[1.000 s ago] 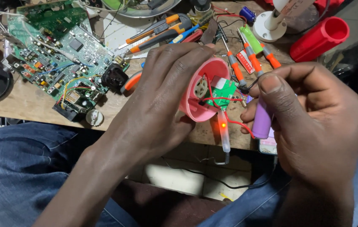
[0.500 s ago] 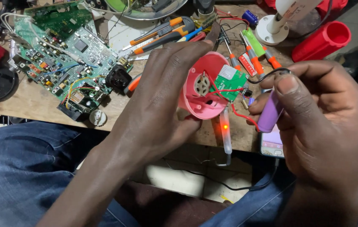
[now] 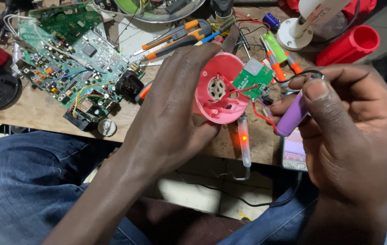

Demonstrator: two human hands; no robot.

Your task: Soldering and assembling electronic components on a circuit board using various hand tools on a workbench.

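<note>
Seen from the head camera, a person seated at a cluttered wooden workbench [image 3: 39, 111] works on a small gadget held above the bench edge, over the lap. The left hand [image 3: 171, 118] is clamped around a round pink plastic shell [image 3: 220, 90], thumb below and fingers over the top, its open side turned toward the camera so that a small motor [image 3: 216, 88] shows in the middle. A little green circuit board [image 3: 253, 78] hangs at the shell's rim on red wires [image 3: 260, 114].

The right hand [image 3: 352, 136] is pinched shut on a purple battery cell [image 3: 292, 117], thumb pressed on its upper end and a black wire [image 3: 300, 73] looping over the fingers. The cell sits just beside the shell, tethered by the wiring.

The work appears to be at the wiring or testing stage: the cell's leads look joined to the board, and any further handling calls for keeping the thin wires slack and untangled.

Just beneath the shell, a slim clear tool [image 3: 245, 143] with a glowing orange light lies across the bench edge, close enough to snag the wires. A phone [image 3: 294, 154] lies beside it. Farther left is a large green circuit board [image 3: 73, 63]; behind are orange-handled screwdrivers [image 3: 175, 38], a red tube [image 3: 350, 45] and a white lamp base [image 3: 300, 29].
</note>
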